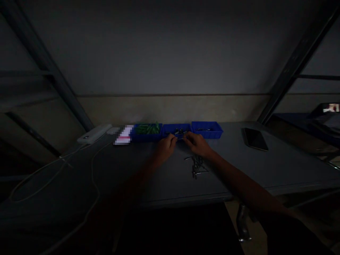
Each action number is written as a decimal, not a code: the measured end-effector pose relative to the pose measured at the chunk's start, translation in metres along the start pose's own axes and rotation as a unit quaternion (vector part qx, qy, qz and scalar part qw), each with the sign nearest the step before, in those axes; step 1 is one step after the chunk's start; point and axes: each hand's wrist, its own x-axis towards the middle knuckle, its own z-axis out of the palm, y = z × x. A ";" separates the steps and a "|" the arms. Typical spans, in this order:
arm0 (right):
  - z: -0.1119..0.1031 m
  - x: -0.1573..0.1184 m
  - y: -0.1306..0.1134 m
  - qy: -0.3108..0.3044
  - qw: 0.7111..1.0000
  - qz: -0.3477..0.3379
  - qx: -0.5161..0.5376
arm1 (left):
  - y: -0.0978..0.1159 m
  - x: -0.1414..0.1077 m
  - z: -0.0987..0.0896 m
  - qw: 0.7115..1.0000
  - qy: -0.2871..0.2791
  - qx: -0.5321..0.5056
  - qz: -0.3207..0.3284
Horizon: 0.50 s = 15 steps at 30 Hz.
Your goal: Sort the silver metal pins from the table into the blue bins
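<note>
A: Head view. Report hand positions.

B: Left hand [166, 144] and right hand [196, 143] are extended side by side at the near wall of the middle blue bin [177, 129]. The fingertips of both meet just in front of that wall, over a small dark item that the dim light does not resolve.

A: Finger state?

B: Both hands are curled, with thumb and fingers drawn together as in a pinch. Whether either hand actually has hold of a part cannot be told; the fingertips are too small and too dark.

A: Contents of the bins?

B: Three blue bins stand in a row against the wall. The left blue bin [147, 131] holds green pieces. The middle one holds dark metal parts, shape unclear. The right blue bin [207, 129] holds a few thin metallic pieces.

A: Loose parts?

B: A small pile of metal screws [197, 166] lies on the grey table [278, 163], just near of the right wrist and partly covered by it.

A: Remaining items?

B: A dark phone [255, 139] lies flat, well right of the bins. A white power strip [95, 134] sits at the left, its white cable [93, 177] looping toward the near edge. A blurred patch [124, 135] hides whatever lies left of the bins. The near foreground is too dark to read.
</note>
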 end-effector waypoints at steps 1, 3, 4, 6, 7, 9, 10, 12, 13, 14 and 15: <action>-0.001 0.000 0.001 -0.001 1.000 -0.011 -0.008 | 0.000 -0.001 0.000 1.000 0.002 -0.005 0.002; -0.002 0.001 0.002 0.003 1.000 -0.017 -0.025 | 0.001 -0.002 0.001 1.000 0.007 -0.026 0.010; -0.002 0.001 0.002 0.005 0.999 -0.014 -0.034 | 0.002 -0.002 0.001 0.999 0.007 -0.040 0.017; -0.003 0.001 0.002 0.005 0.999 -0.011 -0.048 | 0.003 -0.003 0.001 0.998 0.006 -0.059 0.028; -0.003 0.001 0.002 0.004 0.999 -0.012 -0.053 | 0.003 -0.003 0.001 0.998 0.004 -0.062 0.031; -0.003 0.001 0.001 -0.003 0.998 -0.014 -0.057 | 0.004 -0.003 0.002 0.998 -0.003 -0.059 0.032; -0.003 0.001 0.001 -0.008 0.998 -0.015 -0.059 | 0.005 -0.003 0.003 0.998 -0.007 -0.056 0.028; -0.004 0.001 0.002 -0.013 0.998 -0.015 -0.063 | 0.007 -0.003 0.003 0.998 -0.020 -0.051 0.019; -0.005 0.002 0.004 -0.010 0.997 -0.011 -0.070 | 0.009 -0.004 0.003 0.998 -0.028 -0.046 0.014; -0.008 0.003 0.006 -0.002 0.997 -0.001 -0.081 | 0.011 -0.005 0.003 0.998 -0.042 -0.040 0.011; -0.011 0.004 0.010 0.014 0.995 0.016 -0.097 | 0.014 -0.007 0.002 0.998 -0.060 -0.034 0.012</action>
